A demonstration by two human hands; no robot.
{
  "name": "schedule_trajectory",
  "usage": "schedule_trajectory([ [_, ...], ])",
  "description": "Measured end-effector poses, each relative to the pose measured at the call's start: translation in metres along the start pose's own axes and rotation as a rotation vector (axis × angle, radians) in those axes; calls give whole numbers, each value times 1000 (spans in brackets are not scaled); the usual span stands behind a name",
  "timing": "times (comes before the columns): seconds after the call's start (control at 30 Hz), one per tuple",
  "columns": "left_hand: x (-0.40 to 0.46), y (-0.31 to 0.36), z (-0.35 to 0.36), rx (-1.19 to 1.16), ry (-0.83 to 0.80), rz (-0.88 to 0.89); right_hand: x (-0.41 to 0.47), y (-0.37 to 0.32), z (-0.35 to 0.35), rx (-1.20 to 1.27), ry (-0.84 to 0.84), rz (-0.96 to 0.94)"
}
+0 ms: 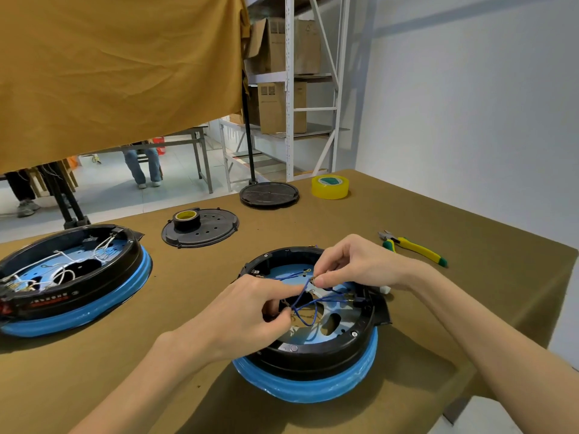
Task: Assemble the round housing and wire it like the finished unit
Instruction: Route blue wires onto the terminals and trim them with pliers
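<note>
1. Round housing [313, 364] sits nearest, centre-right on the table [438, 308]; left hand [247, 311] and right hand [354, 264] each pinch blue wires [308, 303] over it.
2. Finished unit [72, 286] lies left – pliers [413, 247] right.
3. Beyond: two black lids [200, 231], tape roll [330, 187].

A roll of yellow tape [330, 187] lies flat on the brown table [94, 371] toward the upper middle of the frame. At the right, pliers [413, 247] with yellow and green handles lie on the table, well apart from the tape. A mustard cloth [119, 67] hangs across the upper left. Right of it stands a white metal shelf [289, 89] holding cardboard boxes [282, 47]. Below the cloth, a person's legs in jeans [141, 166] stand beside a grey bench [194, 142].
</note>
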State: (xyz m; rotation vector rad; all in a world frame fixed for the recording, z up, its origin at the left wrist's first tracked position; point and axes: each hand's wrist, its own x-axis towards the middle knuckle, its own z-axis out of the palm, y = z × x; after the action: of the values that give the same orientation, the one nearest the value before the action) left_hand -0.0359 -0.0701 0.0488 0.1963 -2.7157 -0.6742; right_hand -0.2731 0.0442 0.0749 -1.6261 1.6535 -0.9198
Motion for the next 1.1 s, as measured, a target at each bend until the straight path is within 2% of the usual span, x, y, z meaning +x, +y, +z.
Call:
schedule_trajectory([
  [0.23,-1,1,1,65,-18,2,7,-11,-11,-23,-168,84],
  [0.47,1,-1,5,30,-75,-1,10,-11,-1,-120,-116,107],
  [0.73,3,-7,8,33,-129,-23,15,-11,6,-247,-132,147],
  [0.9,2,-10,9,-44,16,-53,12,-3,1,-116,75,46],
  [1.0,3,-12,7,-28,242,-63,15,9,-2,54,389,25],
  [1.1,6,-22,7,-86,460,-122,30,32,-15,0,731,107],
])
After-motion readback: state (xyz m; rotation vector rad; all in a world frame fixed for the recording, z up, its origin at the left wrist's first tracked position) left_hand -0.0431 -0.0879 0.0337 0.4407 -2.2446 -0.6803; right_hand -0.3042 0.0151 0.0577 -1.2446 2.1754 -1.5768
